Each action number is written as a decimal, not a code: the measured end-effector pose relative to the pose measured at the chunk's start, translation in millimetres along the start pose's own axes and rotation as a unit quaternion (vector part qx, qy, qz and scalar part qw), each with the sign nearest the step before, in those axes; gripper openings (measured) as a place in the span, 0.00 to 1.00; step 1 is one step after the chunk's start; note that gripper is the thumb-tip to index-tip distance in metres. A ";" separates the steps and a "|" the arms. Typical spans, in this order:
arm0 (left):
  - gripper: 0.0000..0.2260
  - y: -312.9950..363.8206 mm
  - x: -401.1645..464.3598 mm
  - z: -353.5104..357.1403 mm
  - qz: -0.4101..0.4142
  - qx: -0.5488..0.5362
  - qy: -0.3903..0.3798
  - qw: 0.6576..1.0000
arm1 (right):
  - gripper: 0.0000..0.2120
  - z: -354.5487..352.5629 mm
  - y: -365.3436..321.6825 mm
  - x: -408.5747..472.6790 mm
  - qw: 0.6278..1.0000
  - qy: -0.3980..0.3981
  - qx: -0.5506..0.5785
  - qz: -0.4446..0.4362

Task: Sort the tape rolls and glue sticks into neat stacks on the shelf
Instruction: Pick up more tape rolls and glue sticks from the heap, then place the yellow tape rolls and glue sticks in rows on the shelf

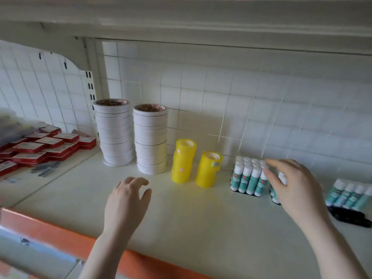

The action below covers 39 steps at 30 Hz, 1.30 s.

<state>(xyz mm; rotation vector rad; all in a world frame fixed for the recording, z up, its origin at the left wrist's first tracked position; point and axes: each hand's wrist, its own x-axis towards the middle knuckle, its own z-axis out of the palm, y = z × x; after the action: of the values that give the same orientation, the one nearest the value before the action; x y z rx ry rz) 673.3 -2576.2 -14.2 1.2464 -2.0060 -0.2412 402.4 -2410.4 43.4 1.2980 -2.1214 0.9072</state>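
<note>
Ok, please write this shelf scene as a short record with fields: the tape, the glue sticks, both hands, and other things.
white tape: two tall stacks, upright, side by side at the shelf back
yellow tape: two short stacks, right of the white ones, slightly uneven
glue sticks: upright block; another group far right
left hand: over the bare shelf, fingers loosely curled, holding nothing
right hand: fingers spread at the glue block; grip unclear
other: red boxes on the left

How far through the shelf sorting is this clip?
Mostly done: two white tape stacks and two yellow tape stacks stand upright. In hand: right hand reaches at the glue stick block. Left: the far-right glue sticks sit apart. Left hand hovers empty.
</note>
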 end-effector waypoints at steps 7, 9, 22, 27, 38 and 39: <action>0.09 122.7 -61.2 33.1 0.073 -0.036 -0.035 0.996 | 0.10 -90.4 112.9 -100.9 0.990 0.063 -0.104 0.075; 0.09 165.3 -85.5 46.5 0.088 -0.047 -0.048 0.994 | 0.12 -120.7 149.2 -123.2 0.985 0.073 -0.129 0.087; 0.11 464.4 -256.1 134.2 0.185 -0.134 -0.141 0.963 | 0.13 -307.5 374.2 -230.2 0.952 0.116 -0.230 0.164; 0.10 562.8 -297.1 170.3 0.260 -0.169 -0.175 0.934 | 0.12 -362.5 455.7 -272.3 0.923 0.132 -0.272 0.238; 0.12 763.9 -377.0 275.1 0.309 -0.193 -0.244 0.899 | 0.10 -475.3 646.4 -304.7 0.887 0.149 -0.338 0.278; 0.12 780.8 -383.1 281.0 0.311 -0.192 -0.249 0.897 | 0.10 -485.8 660.8 -306.2 0.887 0.147 -0.333 0.284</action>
<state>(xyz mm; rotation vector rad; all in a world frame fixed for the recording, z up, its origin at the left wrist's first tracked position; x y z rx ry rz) 36.1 -1921.1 -1.1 0.2633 -2.5128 -0.6475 -30.8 -1653.9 -36.8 0.1795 -2.2797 0.4456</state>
